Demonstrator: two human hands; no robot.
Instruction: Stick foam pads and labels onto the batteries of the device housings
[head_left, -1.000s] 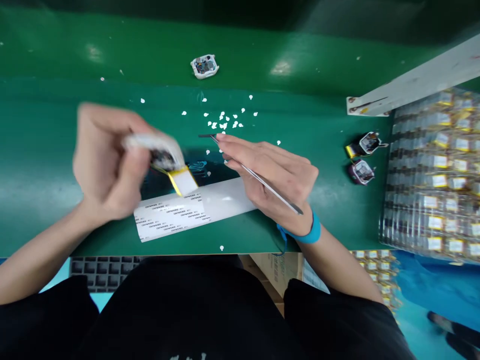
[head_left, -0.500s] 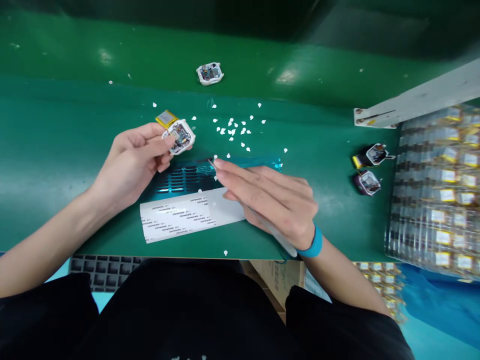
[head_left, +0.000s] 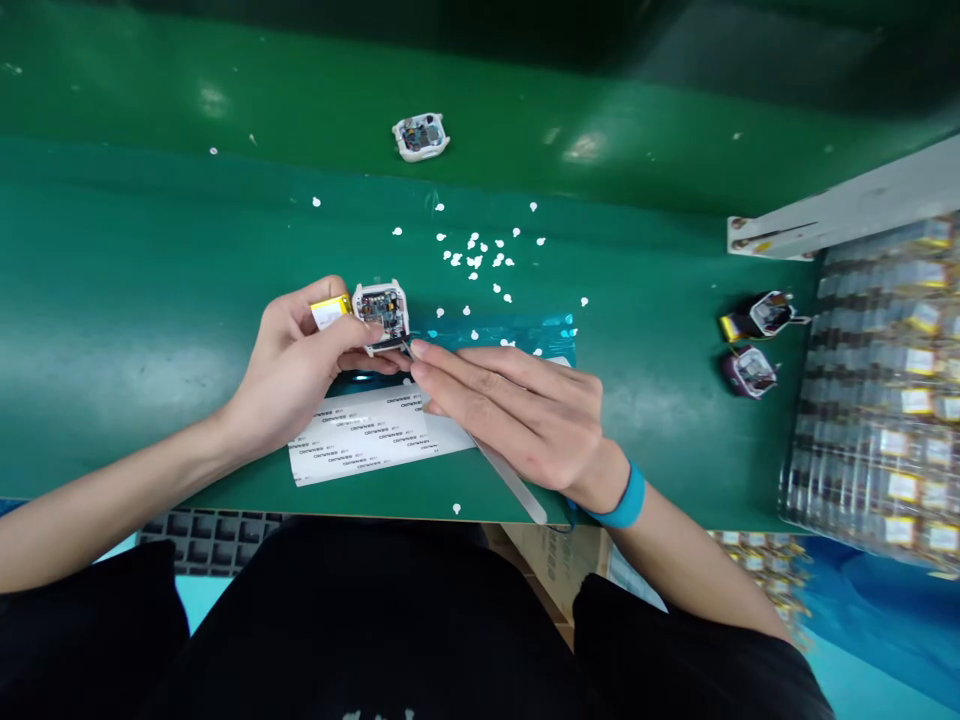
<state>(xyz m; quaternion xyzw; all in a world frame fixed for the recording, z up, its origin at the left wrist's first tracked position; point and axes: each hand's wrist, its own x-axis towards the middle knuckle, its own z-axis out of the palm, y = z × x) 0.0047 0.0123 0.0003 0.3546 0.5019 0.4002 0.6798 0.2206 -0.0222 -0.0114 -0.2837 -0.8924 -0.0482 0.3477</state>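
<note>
My left hand (head_left: 300, 350) grips a white watch case (head_left: 381, 308) with its circuit board facing up. A yellow-edged battery (head_left: 330, 311) sticks out at the case's left, beside my fingers. My right hand (head_left: 517, 405) is closed around metal tweezers (head_left: 511, 482), whose tail end shows below the palm. The tweezers' tip meets the lower right edge of the case; whether anything is pinched in it is too small to tell. Under both hands lie a white printed adhesive sheet (head_left: 360, 445) and a blue film strip (head_left: 517, 332), partly covered.
Small white stickers (head_left: 474, 262) are scattered beyond my right hand. Another white watch case (head_left: 421, 137) lies at the back. On the right are a black case (head_left: 771, 314), a purple case (head_left: 752, 372) and stacked clear trays of batteries (head_left: 877, 400), below a white bracket (head_left: 847, 200).
My left hand has brought the watch case down and right, turning it. My right hand has shifted slightly left and down, so the tweezers' tip now reaches the case.
</note>
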